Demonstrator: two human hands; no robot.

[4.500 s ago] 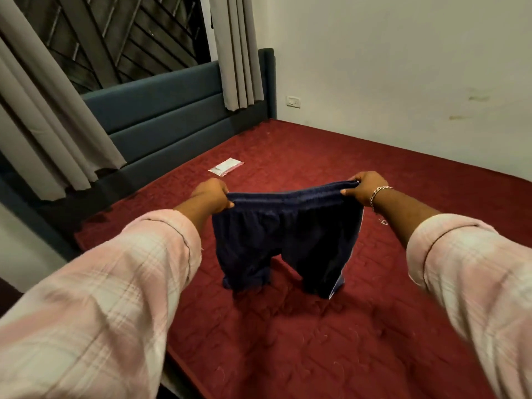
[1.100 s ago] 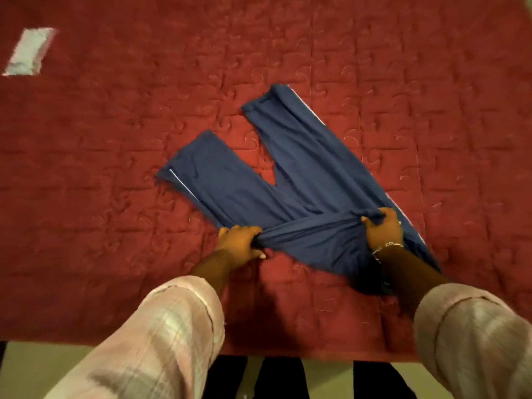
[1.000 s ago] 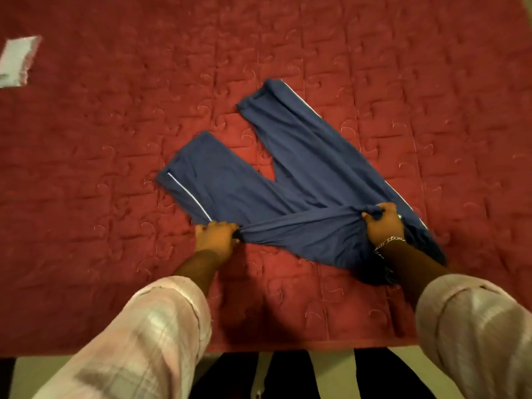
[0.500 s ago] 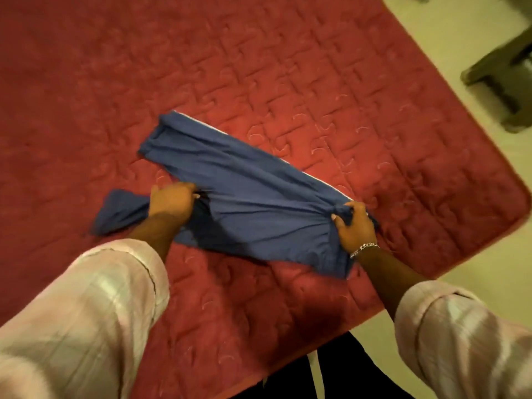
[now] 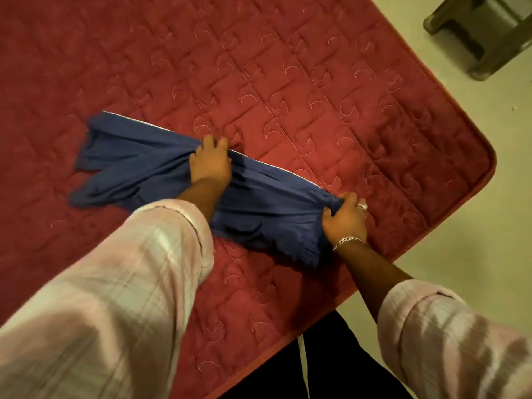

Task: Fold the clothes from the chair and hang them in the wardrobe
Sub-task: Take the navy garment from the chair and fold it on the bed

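Dark blue trousers [image 5: 267,203] with a thin white side stripe lie folded lengthwise, one leg over the other, on the red quilted mattress [image 5: 331,90]. My left hand [image 5: 211,161] lies on the middle of the trousers, fingers reaching over the far striped edge, and the cloth bunches under it. My right hand [image 5: 344,218] grips the bunched waistband end near the mattress's right edge. The leg ends spread out loosely at the left.
The mattress's rounded corner [image 5: 486,156] lies to the right, with pale floor [image 5: 475,240] beyond it. A dark chair or stool's legs [image 5: 478,38] stand on the floor at the top right. My dark-clad legs [image 5: 331,367] stand at the mattress's near edge.
The trousers went from held up, to spread in a V, to one leg laid over the other. My left hand moved from the near leg to the far edge; the right kept the waistband.
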